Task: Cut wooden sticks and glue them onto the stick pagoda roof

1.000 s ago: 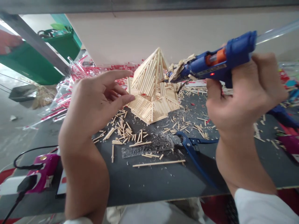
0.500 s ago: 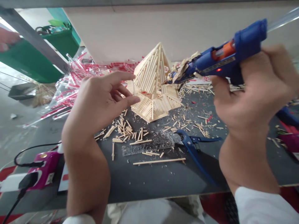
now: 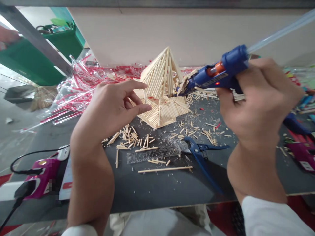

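From the head view, I see the right hand [image 3: 261, 98] wrapped round a blue glue gun [image 3: 216, 73], its nozzle at the stick model [image 3: 159, 85] standing on the dark table [image 3: 152, 193], while the left hand [image 3: 113, 105] hovers at the model's left side, thumb and forefinger parted.

The left hand [image 3: 110, 105] is left of centre, wrist bent, thumb and index finger apart, pointing right; the right hand [image 3: 258, 98], at the right of the frame, is curled in a grip, its forearm slanting to the lower right corner
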Demonstrator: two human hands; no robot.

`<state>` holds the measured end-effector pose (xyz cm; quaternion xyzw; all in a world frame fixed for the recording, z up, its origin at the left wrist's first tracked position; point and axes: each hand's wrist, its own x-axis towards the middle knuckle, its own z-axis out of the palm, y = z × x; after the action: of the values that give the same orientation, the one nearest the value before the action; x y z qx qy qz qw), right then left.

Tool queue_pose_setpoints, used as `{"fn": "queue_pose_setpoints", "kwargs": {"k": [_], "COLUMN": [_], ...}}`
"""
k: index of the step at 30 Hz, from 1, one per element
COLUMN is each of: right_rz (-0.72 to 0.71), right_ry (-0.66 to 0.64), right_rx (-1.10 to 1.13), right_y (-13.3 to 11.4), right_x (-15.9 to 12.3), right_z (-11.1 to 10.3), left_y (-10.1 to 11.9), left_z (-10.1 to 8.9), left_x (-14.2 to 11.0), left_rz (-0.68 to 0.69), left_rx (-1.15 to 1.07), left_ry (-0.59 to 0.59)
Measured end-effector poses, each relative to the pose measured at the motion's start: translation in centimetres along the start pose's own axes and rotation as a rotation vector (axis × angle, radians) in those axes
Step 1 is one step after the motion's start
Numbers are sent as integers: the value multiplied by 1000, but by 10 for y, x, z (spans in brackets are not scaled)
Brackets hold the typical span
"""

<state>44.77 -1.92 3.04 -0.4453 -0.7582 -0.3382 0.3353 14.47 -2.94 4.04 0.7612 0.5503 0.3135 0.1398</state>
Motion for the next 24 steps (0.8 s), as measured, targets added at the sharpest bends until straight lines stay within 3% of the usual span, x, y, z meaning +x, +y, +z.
{"fn": "queue_pose_setpoints", "kwargs": {"k": [13,24], "right_rz": [28,94], "right_ry": [-74,-69], "right_rx": [-13,18], "right_y": [-6,-10], "right_x": [1,2], "right_z": [-8,-10], "left_y": [1,-1], "left_z": [2,3], "left_x": [3,4], "left_rz": [4,41], "left_rx": [-78,-86], "left_ry": [-56,-19]}}
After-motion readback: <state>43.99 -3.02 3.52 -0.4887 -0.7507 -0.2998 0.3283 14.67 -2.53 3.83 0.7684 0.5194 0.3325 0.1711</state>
